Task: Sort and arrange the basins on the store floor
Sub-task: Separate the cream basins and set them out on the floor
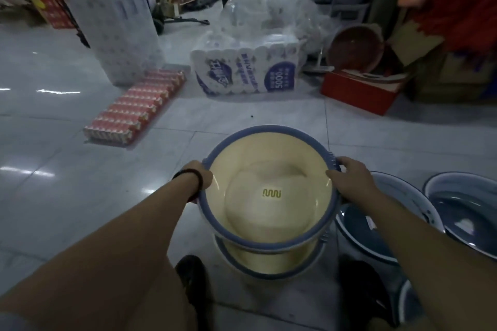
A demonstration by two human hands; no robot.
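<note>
left hand (200,179) and right hand (349,180) grip the cream basin (269,212) by opposite sides of its blue rim, straight above a matching basin (258,260) (grey-blue basins (390,191) lie rightward).

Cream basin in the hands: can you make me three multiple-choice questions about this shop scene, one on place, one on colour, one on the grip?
1. Where are the dark blue basins?
A. on the person's right
B. on the left
C. on a shelf

2. What colour is the cream basin's rim?
A. red
B. blue
C. green

3. How do the left hand and right hand hold it?
A. under its base
B. not touching
C. each grips one side of the rim

Answers:
1 A: they sit on the floor right of the cream basin.
2 B: a blue band rings it.
3 C: a hand curls over each side.
</note>
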